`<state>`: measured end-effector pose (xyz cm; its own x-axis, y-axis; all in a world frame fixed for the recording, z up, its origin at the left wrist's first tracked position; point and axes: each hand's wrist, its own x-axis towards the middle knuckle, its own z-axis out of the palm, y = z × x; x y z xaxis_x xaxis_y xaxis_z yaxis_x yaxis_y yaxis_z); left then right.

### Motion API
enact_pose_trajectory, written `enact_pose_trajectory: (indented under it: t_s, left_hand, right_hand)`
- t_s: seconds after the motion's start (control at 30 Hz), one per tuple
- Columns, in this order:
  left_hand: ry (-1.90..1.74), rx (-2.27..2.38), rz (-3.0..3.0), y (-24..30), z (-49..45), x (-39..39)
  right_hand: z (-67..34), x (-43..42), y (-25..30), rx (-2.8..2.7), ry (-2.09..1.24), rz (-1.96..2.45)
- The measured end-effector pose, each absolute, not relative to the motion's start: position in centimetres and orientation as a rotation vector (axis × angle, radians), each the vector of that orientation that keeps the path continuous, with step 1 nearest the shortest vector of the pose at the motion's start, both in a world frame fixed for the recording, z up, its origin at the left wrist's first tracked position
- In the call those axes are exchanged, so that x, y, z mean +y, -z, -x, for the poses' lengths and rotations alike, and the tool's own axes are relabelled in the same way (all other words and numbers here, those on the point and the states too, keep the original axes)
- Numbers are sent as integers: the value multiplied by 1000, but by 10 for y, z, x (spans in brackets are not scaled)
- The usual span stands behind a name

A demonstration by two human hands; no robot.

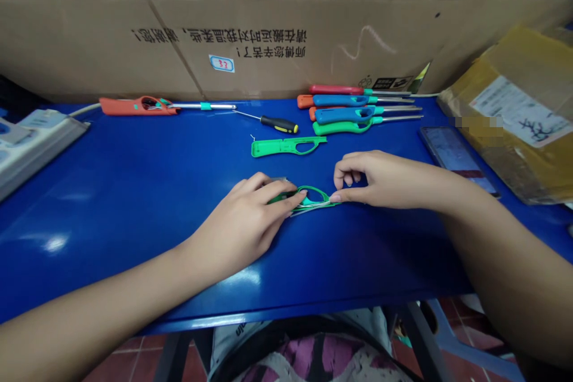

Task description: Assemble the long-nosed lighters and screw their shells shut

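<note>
Two hands on one green lighter handle (313, 192), lying on the blue table (134, 250): left hand (237, 227) presses over its near end, pinning it down. Right hand (380, 182) pinches at the far tip, exact hold unclear. Other lighters (342, 100) lie in a row behind, out of the way.

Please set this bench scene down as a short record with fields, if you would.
Left hand: holding a green plastic lighter body
Right hand: pinching that body's end, beside thin wires
Nearest: a green lighter shell
Further: a black-and-yellow screwdriver, an orange lighter, blue lighters
Surface: blue bench
</note>
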<state>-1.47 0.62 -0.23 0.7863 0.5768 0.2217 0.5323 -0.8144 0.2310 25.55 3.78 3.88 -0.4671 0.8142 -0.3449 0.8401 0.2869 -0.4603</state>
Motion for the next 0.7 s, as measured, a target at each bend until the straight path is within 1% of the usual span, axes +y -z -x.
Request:
enact_pose_trajectory:
  t_s: [0.27, 0.43, 0.57, 0.7]
  left_hand:
    - [-416, 892, -2806, 2, 14, 6]
    - [-431, 892, -2813, 3, 15, 7]
    - [-454, 876, -2809, 3, 15, 7]
    - [-485, 860, -2801, 4, 15, 8]
  right_hand:
    - [-249, 30, -36, 2487, 860, -1609]
    - [-251, 36, -40, 2524, 1031, -1489]
    - [-256, 42, -41, 2436, 1189, -1522]
    - [-255, 42, -38, 2466, 1162, -1550]
